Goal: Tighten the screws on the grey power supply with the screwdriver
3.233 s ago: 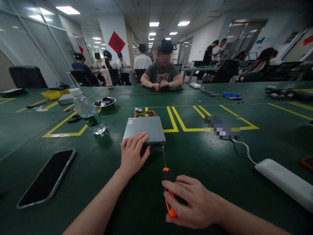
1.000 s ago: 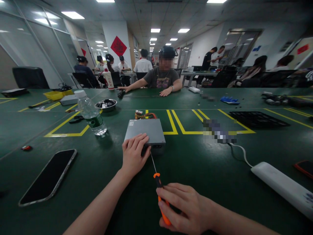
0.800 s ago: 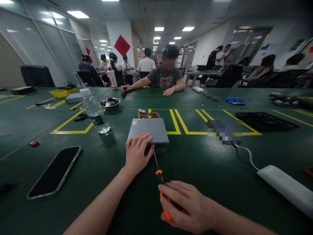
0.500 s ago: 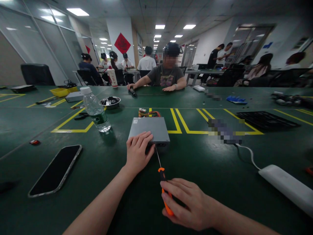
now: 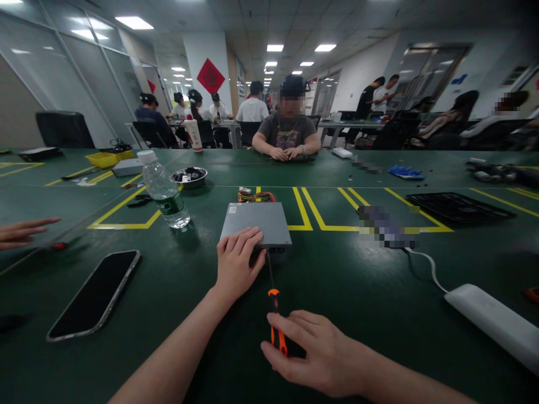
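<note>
A grey metal box lies flat on the green table, with a bundle of coloured wires behind it. My left hand rests on its front left corner, fingers on top and thumb at the front side. In my right hand is an orange and black screwdriver, its handle between thumb and fingers. The screwdriver's shaft points forward to the box's front side, near my left thumb; its tip is too small to make out.
A water bottle, a phone and a metal bowl stand or lie to the left. A white power strip is at right. Another person's hand reaches in at the left edge.
My right hand and the screwdriver handle have shifted slightly left, with the fingers looser. Another hand has appeared at the left edge. The person opposite has brought both hands together.
</note>
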`<state>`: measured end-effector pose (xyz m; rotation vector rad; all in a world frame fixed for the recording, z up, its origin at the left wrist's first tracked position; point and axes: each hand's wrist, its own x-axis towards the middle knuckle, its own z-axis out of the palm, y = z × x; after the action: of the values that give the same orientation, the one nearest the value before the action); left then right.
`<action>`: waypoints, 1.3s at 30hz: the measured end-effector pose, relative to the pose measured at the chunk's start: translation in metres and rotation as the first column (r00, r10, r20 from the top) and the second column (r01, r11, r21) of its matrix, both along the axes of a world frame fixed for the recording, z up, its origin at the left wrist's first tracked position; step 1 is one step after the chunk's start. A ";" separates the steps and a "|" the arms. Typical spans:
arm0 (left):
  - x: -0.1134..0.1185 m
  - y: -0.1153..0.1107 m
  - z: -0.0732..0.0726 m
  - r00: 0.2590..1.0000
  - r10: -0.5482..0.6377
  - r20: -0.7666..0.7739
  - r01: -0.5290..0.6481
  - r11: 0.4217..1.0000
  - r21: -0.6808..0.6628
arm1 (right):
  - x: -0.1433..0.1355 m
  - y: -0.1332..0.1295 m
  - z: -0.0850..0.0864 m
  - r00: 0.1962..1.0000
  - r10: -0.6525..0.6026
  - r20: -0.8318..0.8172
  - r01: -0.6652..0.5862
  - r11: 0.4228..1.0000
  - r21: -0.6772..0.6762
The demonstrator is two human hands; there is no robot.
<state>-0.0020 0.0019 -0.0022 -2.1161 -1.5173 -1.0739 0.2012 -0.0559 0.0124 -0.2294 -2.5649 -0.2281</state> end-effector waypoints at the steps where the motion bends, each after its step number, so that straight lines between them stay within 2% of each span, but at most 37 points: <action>1: 0.000 0.000 0.000 1.000 0.002 -0.002 -0.002 1.000 -0.001 | 0.000 -0.001 0.001 0.999 -0.012 0.031 0.013 0.999 -0.030; 5: 0.001 0.000 0.000 1.000 0.008 0.002 -0.008 1.000 0.002 | 0.001 -0.003 0.005 0.995 -0.017 0.102 0.030 0.991 -0.128; 10: 0.001 0.001 0.000 1.000 0.004 0.006 -0.004 1.000 0.013 | 0.003 -0.002 -0.011 0.997 0.010 -0.079 -0.009 1.000 0.022; 12: 0.000 0.001 0.001 1.000 0.001 0.004 -0.001 1.000 0.015 | 0.003 -0.001 -0.015 0.993 0.012 -0.118 -0.009 1.000 0.027; 17: 0.001 0.000 0.001 1.000 0.002 0.005 -0.002 1.000 0.009 | 0.001 0.000 -0.004 0.994 0.037 -0.101 -0.043 0.998 -0.056; 20: 0.001 0.000 0.001 1.000 0.003 0.007 -0.003 1.000 0.005 | -0.001 -0.002 0.000 0.998 0.033 -0.056 -0.035 0.998 -0.049; 27: 0.001 -0.001 0.002 1.000 0.001 0.002 -0.001 1.000 0.014 | 0.000 -0.002 -0.011 0.984 0.019 -0.176 -0.021 1.000 -0.014; 32: 0.002 0.000 0.002 1.000 0.006 -0.003 -0.006 1.000 0.031 | -0.002 -0.001 -0.003 0.994 0.044 -0.104 -0.052 0.996 -0.076; 35: 0.002 0.000 0.001 1.000 0.008 -0.003 -0.008 1.000 0.027 | -0.001 -0.002 -0.002 0.999 0.029 -0.046 -0.031 0.998 -0.058; 39: 0.002 0.000 0.000 1.000 0.012 -0.001 -0.012 1.000 0.024 | -0.001 -0.002 -0.007 0.996 0.020 -0.088 -0.022 1.000 -0.018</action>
<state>0.0000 0.0023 -0.0018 -2.0887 -1.5073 -1.0815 0.2006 -0.0576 0.0049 -0.2151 -2.4818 -0.1817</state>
